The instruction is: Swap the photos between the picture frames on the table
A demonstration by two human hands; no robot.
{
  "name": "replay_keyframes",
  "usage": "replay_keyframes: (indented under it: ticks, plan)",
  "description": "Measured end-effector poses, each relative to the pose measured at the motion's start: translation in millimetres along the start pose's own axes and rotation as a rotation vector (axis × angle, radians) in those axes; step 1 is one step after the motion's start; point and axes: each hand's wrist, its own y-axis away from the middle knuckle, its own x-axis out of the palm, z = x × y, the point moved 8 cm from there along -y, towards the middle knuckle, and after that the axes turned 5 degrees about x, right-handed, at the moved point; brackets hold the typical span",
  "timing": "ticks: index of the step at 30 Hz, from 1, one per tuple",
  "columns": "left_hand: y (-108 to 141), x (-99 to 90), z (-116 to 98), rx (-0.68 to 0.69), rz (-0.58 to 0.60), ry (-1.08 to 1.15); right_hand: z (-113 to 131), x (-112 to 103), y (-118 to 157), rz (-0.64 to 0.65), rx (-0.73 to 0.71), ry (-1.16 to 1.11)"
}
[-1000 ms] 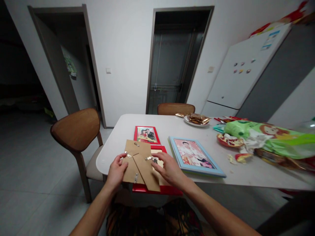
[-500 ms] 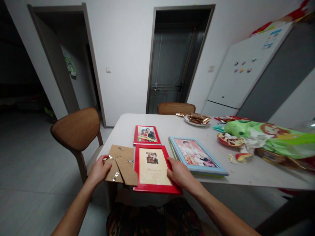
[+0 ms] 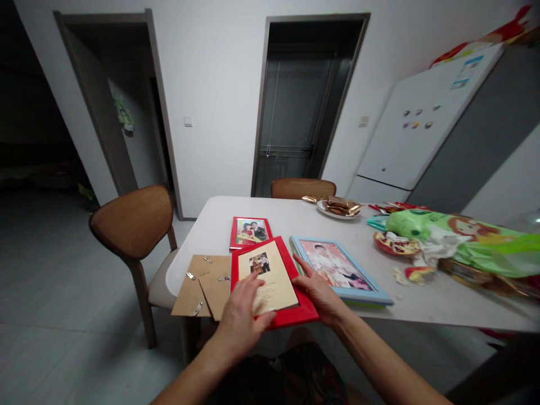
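Large red frame (image 3: 306, 309) at the near edge of the white table (image 3: 198, 225), left of centre, face up and slightly turned. Cream sheet (image 3: 276, 289) lies within its border, a small photo in the sheet's far part. Right hand (image 3: 320, 289) is clamped on the frame's right side, thumb on the face. Left hand (image 3: 240, 315) reaches across the near left part, thumb and fingers apart over the sheet; whether the fingertips press on it or sit just above is hard to tell from this angle.

Brown backing board (image 3: 189, 295) lies just left of the frame, metal clips upward. Small red frame (image 3: 251, 232), holding a photo of two people, lies just beyond, on the far side. Light blue frame (image 3: 363, 289) rests to the right, near the right hand.

Far right: plate (image 3: 337, 215) of gold-wrapped packets (image 3: 338, 203). Right of the blue frame: opened pomegranate (image 3: 392, 245), crumpled tissue (image 3: 441, 247), green printed bag (image 3: 489, 239).
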Motion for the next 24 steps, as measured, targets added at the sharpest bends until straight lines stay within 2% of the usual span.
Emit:
replay_keyframes:
  ticks: [2, 5, 7, 9, 11, 13, 16, 18, 20, 22, 24]
  plan:
    - [-7, 13.6, -21, 0.075, 0.007, -0.005, 7, 4, 3, 0.02, -0.038, -0.034]
    - [-15, 17.8, -39, 0.168, 0.004, -0.066, 11, 6, 3, 0.016, -0.072, 0.035]
    - [-18, 10.2, -42, 0.201, -0.013, -0.098, 12, 4, -1, -0.018, -0.085, 0.153]
    - [-18, -8.8, -36, 0.167, -0.095, -0.111, 13, -3, -6, -0.088, -0.11, 0.337]
    - [-13, -36.9, -22, 0.064, -0.238, -0.107, 15, -11, -11, -0.181, -0.16, 0.588]
    - [-4, -64.6, 1, -0.089, -0.372, -0.078, 16, -18, -15, -0.269, -0.226, 0.846]
    - [17, -88.0, 44, -0.319, -0.465, 0.054, 10, -21, -20, -0.331, -0.318, 1.119]
    - [32, -88.7, 73, -0.425, -0.463, 0.19, 2, -19, -24, -0.326, -0.344, 1.238]
    - [46, -80.9, 95, -0.498, -0.426, 0.311, -6, -17, -27, -0.303, -0.348, 1.328]
    - [56, -73.7, 108, -0.542, -0.396, 0.349, -11, -15, -29, -0.295, -0.343, 1.39]
    - [62, -70.8, 113, -0.556, -0.37, 0.294, -12, -13, -29, -0.3, -0.334, 1.44]
